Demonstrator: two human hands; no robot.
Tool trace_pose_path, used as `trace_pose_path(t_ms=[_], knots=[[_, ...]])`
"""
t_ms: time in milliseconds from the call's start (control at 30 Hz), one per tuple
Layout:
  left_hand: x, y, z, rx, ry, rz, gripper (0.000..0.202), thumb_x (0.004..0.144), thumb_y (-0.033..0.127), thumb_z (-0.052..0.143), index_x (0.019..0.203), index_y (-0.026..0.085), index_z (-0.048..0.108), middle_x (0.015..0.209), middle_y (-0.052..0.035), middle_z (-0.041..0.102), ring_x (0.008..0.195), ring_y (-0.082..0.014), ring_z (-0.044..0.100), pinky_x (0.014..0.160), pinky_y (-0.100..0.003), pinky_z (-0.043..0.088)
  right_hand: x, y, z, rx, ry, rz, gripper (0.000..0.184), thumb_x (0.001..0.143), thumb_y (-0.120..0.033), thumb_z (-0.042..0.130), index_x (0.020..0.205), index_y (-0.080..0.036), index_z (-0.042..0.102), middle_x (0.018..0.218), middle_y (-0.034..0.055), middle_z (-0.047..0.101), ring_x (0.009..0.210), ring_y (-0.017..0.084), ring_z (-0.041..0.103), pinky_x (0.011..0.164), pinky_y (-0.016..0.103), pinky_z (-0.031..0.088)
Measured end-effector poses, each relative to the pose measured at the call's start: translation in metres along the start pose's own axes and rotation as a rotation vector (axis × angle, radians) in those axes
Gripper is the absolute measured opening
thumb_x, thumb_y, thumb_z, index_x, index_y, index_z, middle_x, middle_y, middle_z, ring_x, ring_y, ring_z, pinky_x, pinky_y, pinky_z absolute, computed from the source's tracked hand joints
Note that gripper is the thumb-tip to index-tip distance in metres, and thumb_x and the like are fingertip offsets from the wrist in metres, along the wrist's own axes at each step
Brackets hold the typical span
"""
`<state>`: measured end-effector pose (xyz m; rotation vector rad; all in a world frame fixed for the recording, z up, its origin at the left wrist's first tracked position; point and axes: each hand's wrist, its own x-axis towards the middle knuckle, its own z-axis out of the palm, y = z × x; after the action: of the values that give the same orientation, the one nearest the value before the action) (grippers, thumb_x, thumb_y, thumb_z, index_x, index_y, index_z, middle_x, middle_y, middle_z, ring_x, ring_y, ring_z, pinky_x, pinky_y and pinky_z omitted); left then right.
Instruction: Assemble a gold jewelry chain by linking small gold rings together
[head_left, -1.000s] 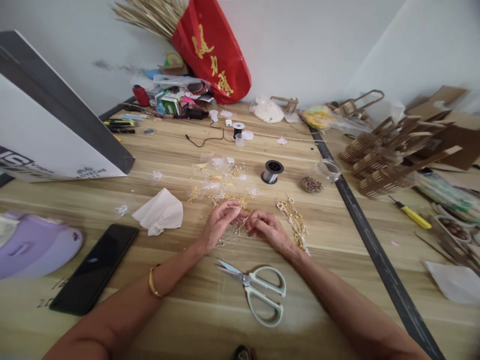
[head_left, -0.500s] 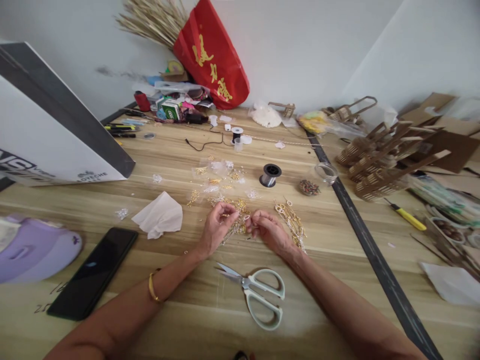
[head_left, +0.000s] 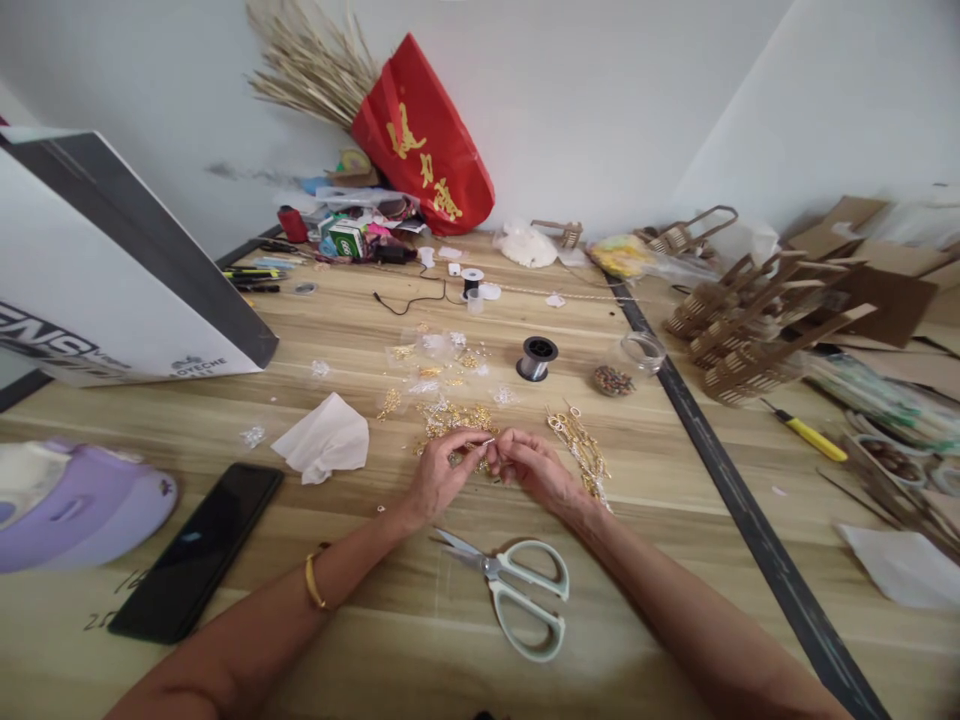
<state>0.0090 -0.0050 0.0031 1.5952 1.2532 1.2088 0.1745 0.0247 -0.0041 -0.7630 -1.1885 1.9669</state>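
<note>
My left hand (head_left: 444, 472) and my right hand (head_left: 531, 465) meet over a pile of gold and silver beads (head_left: 459, 418), fingertips almost touching. Both are closed in a pinch. A tiny pale piece shows between the fingertips, too small to name. Right of my right hand lies a bunch of gold and silver beaded strands (head_left: 579, 445) with small rings at their ends. Scissors with pale handles (head_left: 491, 568) rest slightly open on the table, just below my hands. Beyond the pile are small clear bags (head_left: 427, 380) with gold and clear beads.
A spool of thin line (head_left: 537, 358) stands behind the beads, near a clear jar (head_left: 642, 352) and dark mixed beads (head_left: 613, 380). To the left are a crumpled tissue (head_left: 322, 440), a black phone (head_left: 199, 552) and a large box (head_left: 127, 260). Small wooden baskets (head_left: 750, 340) stand at right.
My left hand has moved right, closing the gap to my right hand, and its fingers have come together with the right fingertips. The view has tilted up slightly.
</note>
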Motion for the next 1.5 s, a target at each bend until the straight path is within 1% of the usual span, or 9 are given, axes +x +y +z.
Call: trace_pose_path(t_ms=[333,433,533,633,767,867,1000,1233,1500], knots=[[0.0,-0.001,-0.002,-0.05,0.024,-0.075,0.015,0.077,0.025,0.06,0.082,0.015,0.069,0.085,-0.0054,0.07,0.078,-0.0163,0.062,0.072,-0.025,0.048,-0.001,-0.002,0.004,-0.275,-0.118,-0.052,0.031,0.078,-0.044,0.062,0.07,-0.015,0.057,0.07,0.0017,0.06,0.061,0.01,0.055,0.054,0.02,0.042],[0.002,-0.001,-0.003,-0.093,0.033,-0.157,0.016,0.075,0.027,0.062,0.081,0.014,0.069,0.076,-0.0038,0.068,0.067,-0.0136,0.059,0.062,-0.023,0.045,-0.004,-0.005,0.005,-0.378,-0.039,-0.091,0.032,0.08,-0.045,0.058,0.068,-0.015,0.055,0.063,0.0002,0.057,0.055,0.009,0.051,0.052,0.021,0.04],[0.004,-0.002,-0.003,-0.162,0.006,-0.216,0.02,0.074,0.03,0.063,0.082,0.013,0.067,0.067,-0.0018,0.063,0.058,-0.0112,0.054,0.055,-0.022,0.041,-0.007,-0.007,0.004,-0.481,0.147,-0.271,0.027,0.084,-0.04,0.054,0.068,-0.017,0.051,0.058,-0.0023,0.049,0.051,0.009,0.043,0.049,0.021,0.036],[0.004,-0.003,-0.003,-0.24,-0.062,-0.229,0.022,0.073,0.033,0.064,0.081,0.013,0.066,0.062,-0.0006,0.06,0.057,-0.0107,0.052,0.056,-0.022,0.041,-0.01,-0.01,0.003,-0.641,0.251,-0.462,0.013,0.084,-0.031,0.053,0.087,-0.019,0.056,0.079,0.0027,0.056,0.06,0.01,0.048,0.051,0.022,0.039],[0.004,-0.004,-0.002,-0.24,-0.104,-0.203,0.021,0.071,0.032,0.065,0.08,0.013,0.066,0.062,-0.0003,0.058,0.057,-0.0102,0.05,0.055,-0.022,0.039,-0.009,-0.008,0.002,-0.855,0.104,-0.532,0.034,0.086,-0.022,0.048,0.119,-0.023,0.05,0.121,0.0105,0.05,0.075,0.012,0.056,0.054,0.023,0.047],[0.004,-0.004,-0.002,-0.214,-0.104,-0.203,0.02,0.073,0.032,0.064,0.078,0.013,0.065,0.065,-0.0015,0.059,0.058,-0.0102,0.05,0.055,-0.022,0.039,-0.006,-0.003,0.0,-0.943,0.037,-0.518,0.031,0.088,-0.02,0.046,0.118,-0.023,0.051,0.11,0.0087,0.059,0.08,0.015,0.059,0.061,0.025,0.05],[0.005,-0.005,-0.003,-0.209,-0.093,-0.213,0.022,0.074,0.034,0.064,0.076,0.013,0.063,0.063,-0.0008,0.058,0.058,-0.0099,0.05,0.055,-0.021,0.04,-0.005,0.002,-0.002,-0.989,0.095,-0.499,0.017,0.089,-0.024,0.048,0.103,-0.021,0.057,0.09,0.0059,0.064,0.076,0.016,0.06,0.064,0.029,0.051],[0.006,-0.01,-0.004,-0.169,-0.062,-0.204,0.023,0.074,0.036,0.065,0.072,0.013,0.062,0.062,-0.0001,0.057,0.057,-0.0099,0.049,0.055,-0.021,0.039,-0.006,0.004,-0.004,-0.965,0.094,-0.562,0.022,0.087,-0.025,0.049,0.108,-0.021,0.046,0.097,0.0069,0.059,0.077,0.015,0.059,0.061,0.027,0.051],[0.005,-0.015,-0.003,-0.137,-0.066,-0.172,0.022,0.073,0.035,0.066,0.072,0.014,0.064,0.065,-0.0014,0.06,0.06,-0.0113,0.051,0.058,-0.022,0.04,-0.009,0.001,-0.002,-1.245,0.021,-0.624,0.021,0.087,-0.026,0.05,0.107,-0.02,0.047,0.085,0.0063,0.06,0.07,0.016,0.057,0.063,0.028,0.045]])
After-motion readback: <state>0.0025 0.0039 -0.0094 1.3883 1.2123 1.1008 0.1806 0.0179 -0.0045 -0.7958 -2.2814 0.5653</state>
